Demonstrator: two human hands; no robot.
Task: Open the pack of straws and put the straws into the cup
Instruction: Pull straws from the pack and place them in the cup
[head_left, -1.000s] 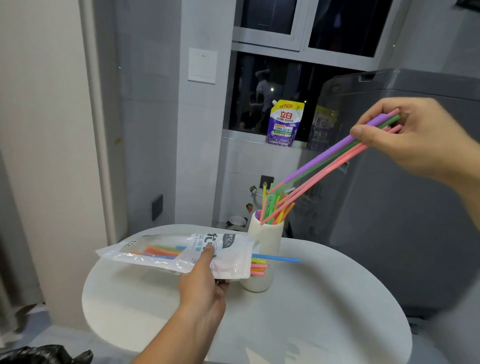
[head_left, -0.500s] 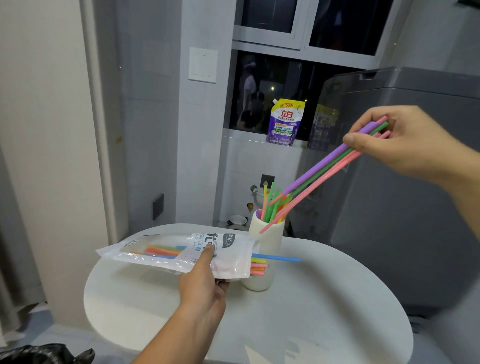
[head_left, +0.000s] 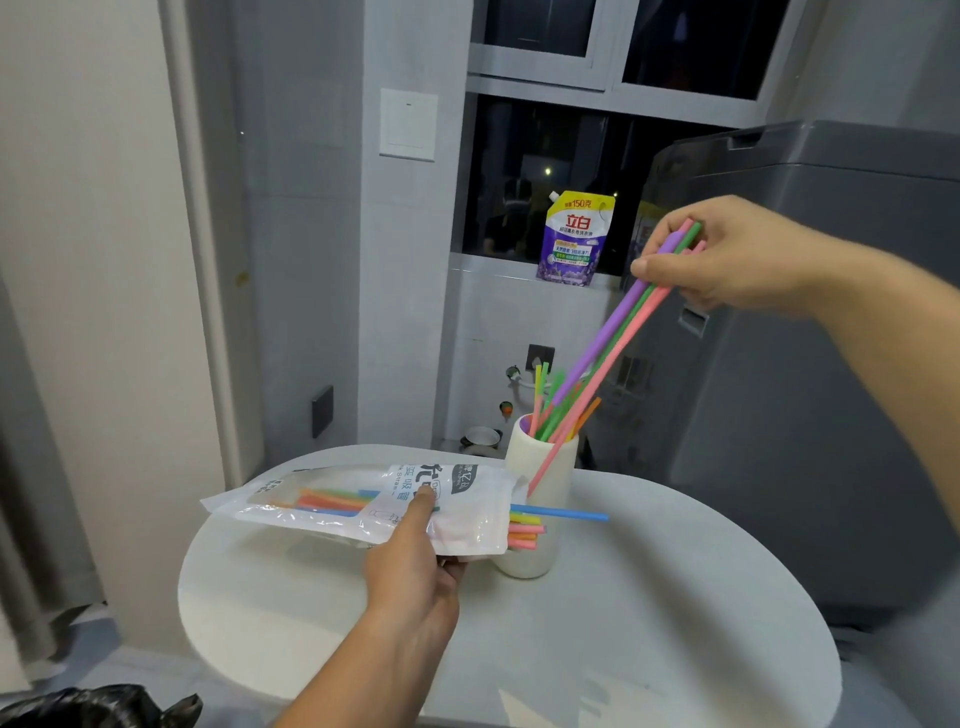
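A white cup (head_left: 540, 470) stands on the round white table (head_left: 623, 623) with several coloured straws upright in it. My right hand (head_left: 737, 260) pinches a bunch of purple, green and pink straws (head_left: 613, 332) by their top ends, slanting down toward the cup. Most lower ends sit inside the cup mouth; one pink straw runs down outside the cup's front. My left hand (head_left: 415, 566) holds the clear straw pack (head_left: 363, 506) level above the table, left of the cup. More straws poke from its open right end, a blue one farthest.
A grey washing machine (head_left: 810, 364) stands right behind the table. A purple detergent pouch (head_left: 574, 239) leans on the window sill. A black bag (head_left: 93, 706) lies at the lower left on the floor. A wall runs along the left.
My right hand has come down and to the left with the bunch, tipping it steeper, so the straw ends slid deeper into the cup. The left hand and pack stayed put.
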